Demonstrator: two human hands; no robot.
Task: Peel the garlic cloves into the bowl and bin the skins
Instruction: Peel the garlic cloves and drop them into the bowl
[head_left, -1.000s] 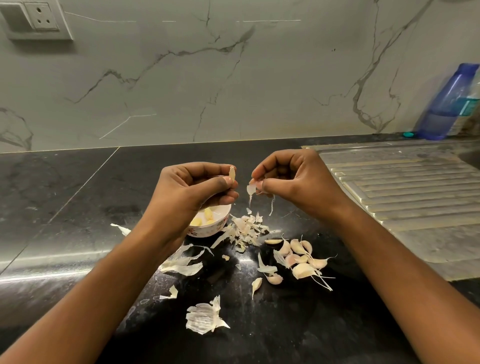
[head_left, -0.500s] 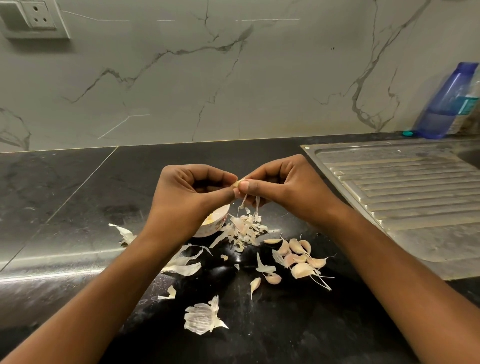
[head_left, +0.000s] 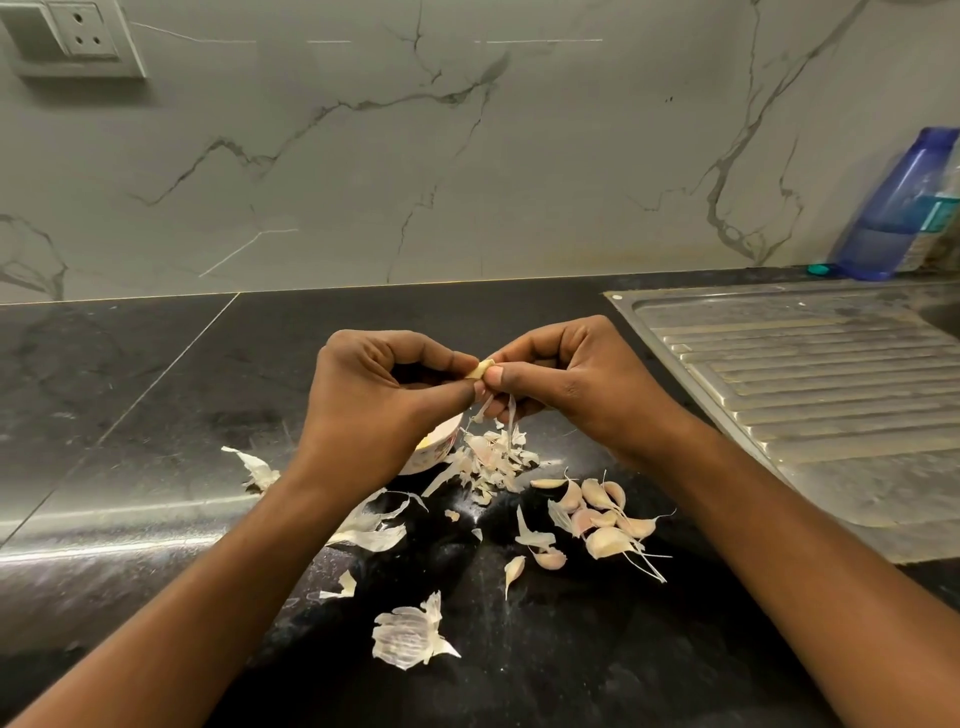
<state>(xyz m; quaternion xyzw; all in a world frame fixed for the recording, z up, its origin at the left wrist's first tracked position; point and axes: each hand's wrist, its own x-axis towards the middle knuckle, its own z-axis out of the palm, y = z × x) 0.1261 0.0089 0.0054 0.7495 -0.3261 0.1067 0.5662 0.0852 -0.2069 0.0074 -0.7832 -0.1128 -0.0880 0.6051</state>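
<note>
Head view. Peeling step, seen from above and behind the hands. The left hand (head_left: 374, 395) pinches a small, pale yellow, partly peeled garlic clove (head_left: 480, 370) between curled thumb and forefinger. The right hand (head_left: 571, 384), fingers likewise curled, meets it tip to tip and nips the thin papery skin strips (head_left: 511, 415) that hang from the clove's free end. The clove is held in the air above the near edge of the small white ceramic bowl (head_left: 434, 453), which is largely hidden behind the left hand, and above the heap of shed white skins (head_left: 493, 457) lying just beside it on the polished black stone countertop (head_left: 156, 415). A cluster of pinkish unpeeled cloves (head_left: 597, 519) waits nearer the person; a ribbed steel draining board (head_left: 805, 389) lies to the right. No bin is visible. To do this step well, the left pinch should stay firm but low on the clove, and the right should draw the strips down and away in one long pull, so that the bare clove can drop straight into the bowl and the skins join the one heap for binning. Compared with one second ago, when the hands were apart and the right held a torn flake, they have closed together again for a fresh pull; the bowl and scraps lie unchanged.
</note>
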